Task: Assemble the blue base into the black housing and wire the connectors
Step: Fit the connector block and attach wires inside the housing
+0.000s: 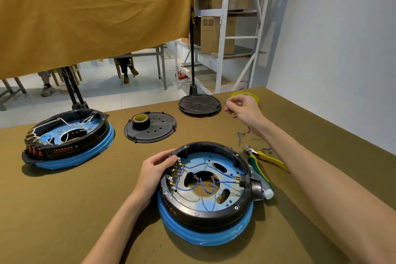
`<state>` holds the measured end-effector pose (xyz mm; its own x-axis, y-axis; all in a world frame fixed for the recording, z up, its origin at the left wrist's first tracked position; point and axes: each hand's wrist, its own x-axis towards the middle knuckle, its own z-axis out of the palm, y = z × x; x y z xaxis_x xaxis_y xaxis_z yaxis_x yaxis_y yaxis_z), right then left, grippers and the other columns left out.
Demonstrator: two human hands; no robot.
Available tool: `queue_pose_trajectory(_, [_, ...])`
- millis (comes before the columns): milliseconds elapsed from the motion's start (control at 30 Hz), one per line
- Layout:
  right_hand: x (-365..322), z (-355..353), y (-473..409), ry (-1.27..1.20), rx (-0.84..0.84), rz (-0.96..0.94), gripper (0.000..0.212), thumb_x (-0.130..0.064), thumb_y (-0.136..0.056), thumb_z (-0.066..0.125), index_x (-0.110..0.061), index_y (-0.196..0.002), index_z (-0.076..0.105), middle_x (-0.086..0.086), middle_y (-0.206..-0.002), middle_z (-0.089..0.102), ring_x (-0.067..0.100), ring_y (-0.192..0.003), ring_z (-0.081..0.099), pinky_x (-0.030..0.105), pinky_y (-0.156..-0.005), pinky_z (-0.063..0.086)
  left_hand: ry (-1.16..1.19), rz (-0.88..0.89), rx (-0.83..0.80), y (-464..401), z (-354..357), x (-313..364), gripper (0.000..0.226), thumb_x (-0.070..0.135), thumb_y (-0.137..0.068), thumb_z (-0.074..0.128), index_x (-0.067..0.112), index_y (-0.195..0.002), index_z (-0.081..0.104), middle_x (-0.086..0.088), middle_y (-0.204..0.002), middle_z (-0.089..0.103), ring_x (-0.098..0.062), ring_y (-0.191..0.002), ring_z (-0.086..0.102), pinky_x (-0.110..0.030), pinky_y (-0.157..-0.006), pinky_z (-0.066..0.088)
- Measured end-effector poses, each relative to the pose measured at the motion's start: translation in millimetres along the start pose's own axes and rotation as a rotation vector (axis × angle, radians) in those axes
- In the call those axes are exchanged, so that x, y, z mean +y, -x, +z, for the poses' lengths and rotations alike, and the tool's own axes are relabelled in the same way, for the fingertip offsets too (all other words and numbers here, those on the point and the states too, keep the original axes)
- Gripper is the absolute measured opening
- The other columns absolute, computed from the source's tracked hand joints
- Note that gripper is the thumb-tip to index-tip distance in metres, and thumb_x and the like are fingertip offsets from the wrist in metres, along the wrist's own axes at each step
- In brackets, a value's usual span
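Note:
A black ring housing [205, 216] sits on a blue base [205, 237] near the table's front middle. Inside it a blue plate [227, 202] carries several blue wires [201, 186] that run to brass terminals on the left wall and a black connector [243, 181] on the right. My left hand [154, 169] grips the housing's left rim beside the terminals. My right hand [244, 107] is far back on the right and pinches a small blue wire piece between thumb and fingers.
A second housing on a blue base [68, 139] with white wires stands at the left. Two black round covers [150, 127] [199, 104] lie behind, one bearing a tape roll [140, 120]. Cutters with yellow-green handles [263, 156], loose wire bits [241, 137] and a yellow tape roll [244, 94] lie right.

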<state>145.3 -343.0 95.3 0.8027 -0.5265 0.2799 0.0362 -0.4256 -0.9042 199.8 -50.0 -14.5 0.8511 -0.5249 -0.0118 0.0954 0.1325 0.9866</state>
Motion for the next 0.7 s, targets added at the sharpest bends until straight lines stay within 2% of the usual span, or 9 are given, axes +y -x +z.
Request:
queue_pose_trajectory(200, [7.6, -2.6, -3.8, -0.094, -0.007, 0.11, 0.015, -0.009, -0.101, 0.062, -0.009, -0.114, 0.069, 0.005, -0.089, 0.073, 0.008, -0.066, 0.067, 0.023, -0.056, 0.054, 0.007, 0.002, 0.001, -1.5, -0.2, -1.9, 0.026, 0.019, -0.09, 0.074, 0.022, -0.117, 0.076, -0.008, -0.107, 0.079, -0.026, -0.095, 0.077, -0.028, -0.071, 0.061])
queue_pose_trajectory(400, [27.0, -10.3, 5.1, -0.093, -0.123, 0.315, 0.013, -0.009, -0.096, 0.069, -0.007, -0.108, 0.075, 0.008, -0.09, 0.077, 0.013, -0.072, 0.067, 0.023, -0.056, 0.053, 0.007, 0.012, 0.01, -2.3, 0.4, -2.6, 0.027, 0.017, -0.091, 0.073, 0.019, -0.117, 0.076, -0.008, -0.105, 0.079, -0.025, -0.092, 0.077, -0.024, -0.068, 0.06])
queue_pose_trajectory(500, [31.5, -8.8, 15.2, -0.029, -0.17, 0.376, 0.01, -0.006, -0.097, 0.066, -0.008, -0.105, 0.073, 0.009, -0.088, 0.074, 0.011, -0.061, 0.061, 0.023, -0.051, 0.049, -0.005, 0.018, -0.002, -1.9, 0.3, -2.3, 0.026, 0.017, -0.092, 0.072, 0.019, -0.117, 0.076, -0.008, -0.105, 0.079, -0.025, -0.092, 0.077, -0.024, -0.067, 0.06])
queue_pose_trajectory(600, [24.2, -0.1, 30.6, -0.007, -0.24, 0.301, 0.011, -0.004, -0.098, 0.063, -0.006, -0.106, 0.071, 0.009, -0.081, 0.069, 0.01, -0.051, 0.05, 0.02, -0.041, 0.035, 0.0, 0.018, 0.001, -1.7, 0.1, -1.9, 0.026, 0.016, -0.092, 0.071, 0.019, -0.118, 0.076, -0.008, -0.105, 0.079, -0.025, -0.092, 0.077, -0.024, -0.067, 0.06])
queue_pose_trajectory(700, [5.5, 11.8, 49.6, -0.052, -0.354, 0.165, 0.009, -0.01, -0.097, 0.066, -0.009, -0.104, 0.072, 0.004, -0.076, 0.067, 0.01, -0.046, 0.043, 0.02, -0.04, 0.031, -0.003, 0.016, 0.006, -1.6, 0.2, -2.2, 0.028, 0.018, -0.092, 0.072, 0.019, -0.119, 0.075, -0.008, -0.106, 0.079, -0.026, -0.094, 0.077, -0.026, -0.069, 0.061])
